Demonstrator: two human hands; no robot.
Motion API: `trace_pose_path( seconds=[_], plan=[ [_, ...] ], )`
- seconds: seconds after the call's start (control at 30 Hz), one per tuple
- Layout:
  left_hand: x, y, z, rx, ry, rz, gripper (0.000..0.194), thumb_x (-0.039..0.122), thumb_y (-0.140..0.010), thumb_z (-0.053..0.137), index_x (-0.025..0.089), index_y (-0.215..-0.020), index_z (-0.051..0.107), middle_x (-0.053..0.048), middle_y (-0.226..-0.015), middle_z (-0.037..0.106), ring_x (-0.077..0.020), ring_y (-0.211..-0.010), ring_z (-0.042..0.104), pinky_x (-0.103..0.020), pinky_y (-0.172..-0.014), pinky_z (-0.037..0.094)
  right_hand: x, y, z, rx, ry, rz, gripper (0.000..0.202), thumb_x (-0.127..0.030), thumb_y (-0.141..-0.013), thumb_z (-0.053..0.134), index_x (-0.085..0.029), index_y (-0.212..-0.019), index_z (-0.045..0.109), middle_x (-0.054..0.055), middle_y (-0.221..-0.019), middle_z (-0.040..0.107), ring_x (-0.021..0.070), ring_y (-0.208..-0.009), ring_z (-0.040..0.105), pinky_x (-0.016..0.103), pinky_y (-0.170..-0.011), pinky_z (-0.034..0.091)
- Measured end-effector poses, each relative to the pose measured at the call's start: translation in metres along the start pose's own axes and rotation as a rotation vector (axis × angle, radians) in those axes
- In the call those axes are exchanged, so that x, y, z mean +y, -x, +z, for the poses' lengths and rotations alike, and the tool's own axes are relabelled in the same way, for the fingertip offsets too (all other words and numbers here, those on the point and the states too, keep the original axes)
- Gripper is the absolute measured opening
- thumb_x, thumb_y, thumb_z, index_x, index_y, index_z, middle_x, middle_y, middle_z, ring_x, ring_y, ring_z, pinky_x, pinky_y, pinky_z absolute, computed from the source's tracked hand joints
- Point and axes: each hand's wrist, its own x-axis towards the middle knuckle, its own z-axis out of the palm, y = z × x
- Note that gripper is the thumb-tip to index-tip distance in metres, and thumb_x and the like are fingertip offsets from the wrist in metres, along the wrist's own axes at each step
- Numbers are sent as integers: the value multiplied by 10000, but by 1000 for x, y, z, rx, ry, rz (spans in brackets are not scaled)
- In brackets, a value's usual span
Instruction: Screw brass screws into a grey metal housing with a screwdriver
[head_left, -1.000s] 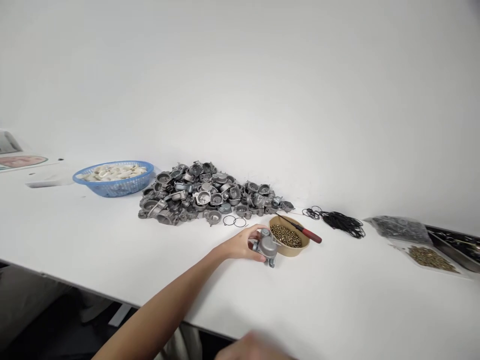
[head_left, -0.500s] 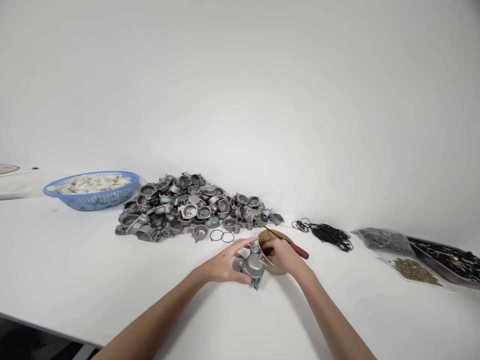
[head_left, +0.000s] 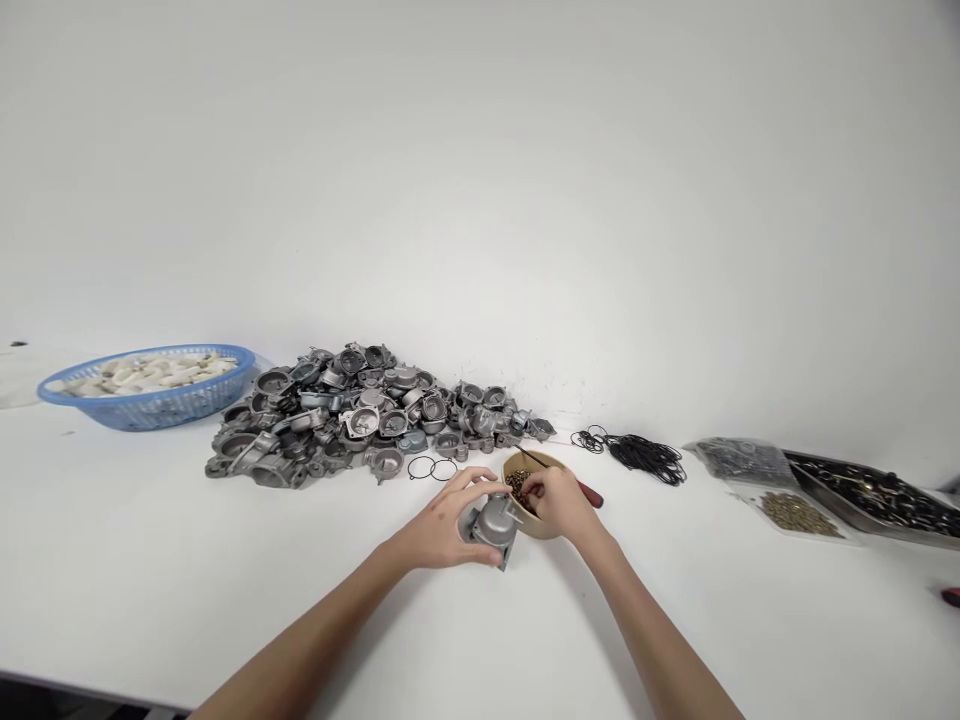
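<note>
A grey metal casting is gripped in my left hand, thumb below and fingers along its top. My right hand reaches into a tan bowl of small brass-coloured parts; its fingers are pinched together, and whatever they hold is hidden. Across the bowl's rim lies a thin tool with a red handle, partly behind my right hand. Two thin black rings lie on the table just behind my left hand.
Behind to the left is a heap of metal castings, with a blue basket of whitish pieces beyond it. To the right lie black rings, a bag, brass parts and a tray of dark parts.
The view has shifted right, so the objects appear further left. My left fingers sit higher over the casting, and my right hand has drawn back slightly within the bowl.
</note>
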Motion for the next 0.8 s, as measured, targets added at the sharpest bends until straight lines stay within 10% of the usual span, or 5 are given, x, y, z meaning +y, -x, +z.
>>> trace_pose_path(
  seconds=[0.37, 0.8],
  plan=[
    [0, -2, 0, 230, -42, 14, 414, 472, -922, 687, 348, -1310, 609, -45, -1330, 533, -245, -1266, 485, -376, -1099, 368, -2, 13, -10, 129, -612, 69, 300, -417, -736, 783, -147, -865, 755, 96, -795, 765, 237, -758, 721, 339, -713, 554],
    [15, -3, 4, 350, 138, 146, 286, 263, -871, 770, 269, -1153, 722, -33, -1132, 708, -204, -1065, 651, -309, -964, 503, -40, 30, -7, -160, -1261, 54, 272, -319, -685, 902, -176, -838, 727, 4, -726, 700, 133, -656, 662, 263, -666, 512]
  ],
)
